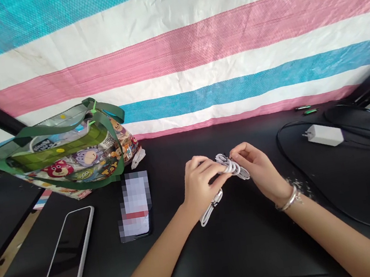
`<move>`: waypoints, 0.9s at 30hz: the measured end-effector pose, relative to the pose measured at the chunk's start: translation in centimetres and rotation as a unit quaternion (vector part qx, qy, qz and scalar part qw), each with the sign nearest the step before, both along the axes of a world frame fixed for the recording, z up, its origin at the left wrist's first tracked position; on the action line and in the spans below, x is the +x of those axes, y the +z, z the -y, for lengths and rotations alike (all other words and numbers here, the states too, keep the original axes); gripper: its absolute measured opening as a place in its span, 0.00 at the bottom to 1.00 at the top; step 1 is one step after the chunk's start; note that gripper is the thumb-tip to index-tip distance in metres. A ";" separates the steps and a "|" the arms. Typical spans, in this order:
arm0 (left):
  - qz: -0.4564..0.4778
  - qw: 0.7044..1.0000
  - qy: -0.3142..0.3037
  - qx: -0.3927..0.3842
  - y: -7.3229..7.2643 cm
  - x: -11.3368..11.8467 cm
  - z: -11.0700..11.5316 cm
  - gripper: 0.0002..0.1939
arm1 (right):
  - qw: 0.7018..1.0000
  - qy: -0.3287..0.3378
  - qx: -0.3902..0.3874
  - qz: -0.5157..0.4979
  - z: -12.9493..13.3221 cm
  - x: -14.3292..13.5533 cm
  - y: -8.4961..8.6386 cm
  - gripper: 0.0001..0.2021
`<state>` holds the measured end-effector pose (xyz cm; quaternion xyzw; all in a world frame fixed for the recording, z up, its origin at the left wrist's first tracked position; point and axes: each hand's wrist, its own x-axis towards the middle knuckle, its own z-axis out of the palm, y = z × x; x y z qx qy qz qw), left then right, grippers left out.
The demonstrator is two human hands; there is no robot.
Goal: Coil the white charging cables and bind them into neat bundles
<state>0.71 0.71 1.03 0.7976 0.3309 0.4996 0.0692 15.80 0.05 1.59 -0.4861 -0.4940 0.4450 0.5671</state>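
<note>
Over the middle of the black table, a coiled white cable (241,170) is bunched up between both hands. My left hand (203,180) has its fingers and thumb closed round the left part of the coil. At the coil's upper right, my right hand (258,166), with a silver bracelet on its wrist, pinches something small and dark, perhaps the end of a tie. A second white cable bundle (212,208) with a metal plug lies on the table just below my left hand, partly hidden by it.
A clear cartoon bag (86,161) with green straps stands at the back left. Before it lie a white-edged phone (68,255) and a blurred-out phone (137,202). At right are a white charger (325,135), black cables and two small green items (310,112). A striped sheet (192,48) hangs behind.
</note>
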 end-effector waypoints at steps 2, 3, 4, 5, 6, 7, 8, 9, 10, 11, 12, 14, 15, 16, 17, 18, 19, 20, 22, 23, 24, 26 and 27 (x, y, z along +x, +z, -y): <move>0.042 0.996 -0.027 -0.078 0.2 0.0 0.0 0.09 | 1.000 -0.007 0.011 0.001 -0.1 0.0 -0.1 0.15; 0.065 0.990 -0.043 -0.120 0.3 0.0 0.0 0.09 | 1.000 -0.007 0.015 0.005 -0.1 0.1 -0.2 0.14; 0.087 0.981 -0.060 -0.162 0.5 0.0 0.1 0.08 | 1.000 -0.005 0.018 0.009 -0.1 0.1 -0.2 0.13; 0.110 0.970 -0.077 -0.204 0.6 -0.1 0.2 0.09 | 1.000 -0.003 0.021 0.014 -0.1 0.1 -0.3 0.13; 0.132 0.956 -0.096 -0.244 0.8 -0.1 0.2 0.09 | 0.999 -0.003 0.025 0.021 -0.2 0.1 -0.4 0.13; 0.155 0.939 -0.114 -0.284 0.9 -0.1 0.2 0.09 | 0.999 -0.007 0.029 0.028 -0.2 0.1 -0.5 0.13; 0.178 0.921 -0.131 -0.322 1.0 -0.1 0.3 0.10 | 0.999 -0.015 0.035 0.037 -0.3 0.2 -0.6 0.13; 0.200 0.901 -0.147 -0.356 1.2 -0.1 0.3 0.12 | 0.998 -0.026 0.041 0.049 -0.4 0.4 -0.7 0.13; 0.221 0.882 -0.160 -0.384 1.2 -0.1 0.3 0.14 | 0.996 -0.040 0.048 0.064 -0.5 0.5 -0.8 0.13; 0.241 0.865 -0.170 -0.406 1.3 0.0 0.2 0.16 | 0.994 -0.056 0.056 0.082 -0.6 0.7 -0.9 0.12; 0.259 0.850 -0.176 -0.423 1.3 0.0 0.2 0.18 | 0.990 -0.072 0.064 0.101 -0.7 0.8 -1.0 0.12; 0.301 0.820 -0.185 -0.450 1.3 0.1 0.1 0.21 | 0.982 -0.101 0.079 0.137 -1.0 1.1 -1.0 0.11; 0.321 0.804 -0.190 -0.463 1.2 0.2 0.0 0.21 | 0.978 -0.111 0.085 0.153 -1.0 1.2 -1.0 0.11; 0.342 0.787 -0.196 -0.475 1.1 0.2 -0.1 0.21 | 0.975 -0.115 0.091 0.167 -1.1 1.3 -0.9 0.10; 0.360 0.771 -0.202 -0.485 1.1 0.3 -0.1 0.22 | 0.972 -0.114 0.096 0.180 -1.1 1.3 -0.8 0.09; 0.375 0.758 -0.208 -0.493 1.0 0.3 -0.2 0.22 | 0.970 -0.106 0.101 0.192 -1.1 1.2 -0.8 0.09; 0.386 0.747 -0.211 -0.499 1.0 0.3 -0.3 0.22 | 0.969 -0.092 0.107 0.203 -1.0 1.1 -0.7 0.09; 0.395 0.737 -0.212 -0.506 1.0 0.3 -0.4 0.21 | 0.967 -0.073 0.113 0.215 -0.9 1.0 -0.7 0.08; 0.410 0.719 -0.210 -0.519 1.1 0.2 -0.6 0.21 | 0.961 -0.030 0.132 0.240 -0.7 0.5 -0.7 0.07; 0.417 0.711 -0.209 -0.526 1.2 0.2 -0.6 0.20 | 0.956 -0.010 0.146 0.253 -0.5 0.3 -0.7 0.07; 0.422 0.705 -0.208 -0.530 1.3 0.2 -0.7 0.20 | 0.950 0.006 0.161 0.268 -0.4 0.1 -0.7 0.07; 0.426 0.704 -0.209 -0.528 1.4 0.1 -0.7 0.20 | 0.938 0.025 0.188 0.291 -0.1 -0.3 -0.8 0.07; 0.425 0.707 -0.211 -0.524 1.4 0.1 -0.8 0.20 | 0.933 0.030 0.198 0.298 -0.1 -0.4 -0.9 0.07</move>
